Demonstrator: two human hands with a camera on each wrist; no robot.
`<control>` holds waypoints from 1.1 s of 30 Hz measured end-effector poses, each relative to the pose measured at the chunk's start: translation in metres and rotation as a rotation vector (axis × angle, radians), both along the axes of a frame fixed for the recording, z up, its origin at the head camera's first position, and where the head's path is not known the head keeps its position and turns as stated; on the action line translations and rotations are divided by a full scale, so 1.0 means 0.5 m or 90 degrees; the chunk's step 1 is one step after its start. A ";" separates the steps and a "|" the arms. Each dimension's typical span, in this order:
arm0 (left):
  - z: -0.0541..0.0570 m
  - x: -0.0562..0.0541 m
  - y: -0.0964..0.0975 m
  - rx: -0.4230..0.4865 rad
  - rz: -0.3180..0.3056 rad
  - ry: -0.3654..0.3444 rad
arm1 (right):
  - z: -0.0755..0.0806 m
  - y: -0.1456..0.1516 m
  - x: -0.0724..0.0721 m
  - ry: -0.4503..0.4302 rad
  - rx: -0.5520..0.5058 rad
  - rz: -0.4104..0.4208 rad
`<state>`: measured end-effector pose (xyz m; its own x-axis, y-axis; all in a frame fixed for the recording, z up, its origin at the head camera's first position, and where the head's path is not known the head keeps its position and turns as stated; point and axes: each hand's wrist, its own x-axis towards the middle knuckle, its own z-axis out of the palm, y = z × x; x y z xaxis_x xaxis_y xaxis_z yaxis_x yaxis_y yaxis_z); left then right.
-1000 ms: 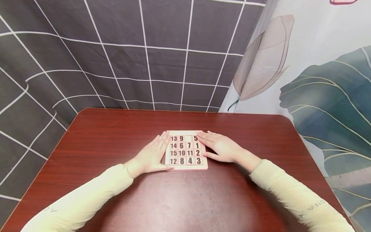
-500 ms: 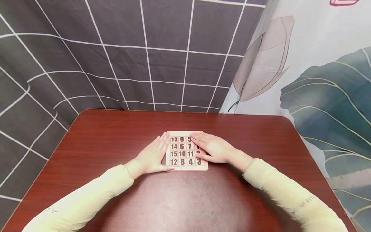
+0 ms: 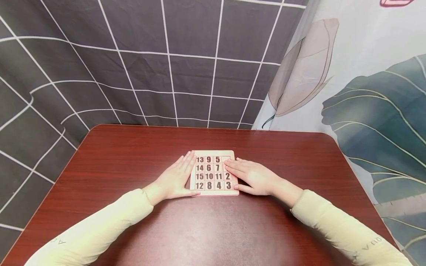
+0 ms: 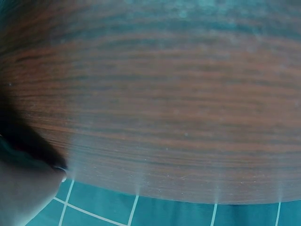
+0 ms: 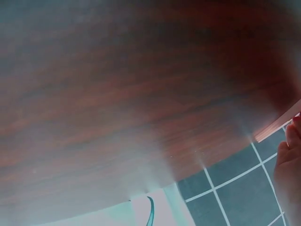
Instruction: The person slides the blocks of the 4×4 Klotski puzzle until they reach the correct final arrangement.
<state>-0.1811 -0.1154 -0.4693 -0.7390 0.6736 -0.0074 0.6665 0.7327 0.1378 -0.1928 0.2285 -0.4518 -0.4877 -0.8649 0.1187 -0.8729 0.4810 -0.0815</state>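
A square number slide puzzle (image 3: 216, 192) with a pale frame lies flat on the table, its numbered tiles face up. The gap sits in the top right corner, beside the 5 tile (image 3: 217, 159). My left hand (image 3: 174, 177) rests along the puzzle's left side, fingers straight and thumb at the near left corner. From the right, my right hand (image 3: 256, 178) reaches in with straight fingers; its fingertips cover the tile below the gap, and the thumb touches the right edge. Each wrist view catches only part of a hand, the left (image 4: 28, 193) and the right (image 5: 288, 176).
The reddish-brown wooden table (image 3: 213, 229) has rounded far corners. Behind it hangs a dark grey curtain (image 3: 186, 74) with white grid lines. A white curtain with large leaf prints (image 3: 376, 111) hangs at the right.
The 5 tile has slid left from the top right corner, so the gap is now in that corner. My right hand moved left with it, then back right and nearer. The left hand stayed put.
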 end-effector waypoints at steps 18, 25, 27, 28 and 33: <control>-0.001 0.000 -0.001 0.005 0.000 -0.002 | -0.006 0.001 -0.017 0.041 0.006 0.021; 0.001 0.001 0.000 0.007 -0.002 0.000 | -0.003 -0.011 -0.045 0.042 0.016 -0.007; 0.004 0.001 0.001 0.002 -0.002 -0.005 | -0.002 -0.014 -0.053 0.041 0.021 -0.014; 0.004 0.001 0.001 -0.001 -0.002 -0.006 | -0.002 -0.015 -0.055 0.041 0.023 -0.016; 0.001 0.000 0.000 -0.017 0.002 -0.006 | -0.003 -0.014 -0.053 0.037 0.016 -0.014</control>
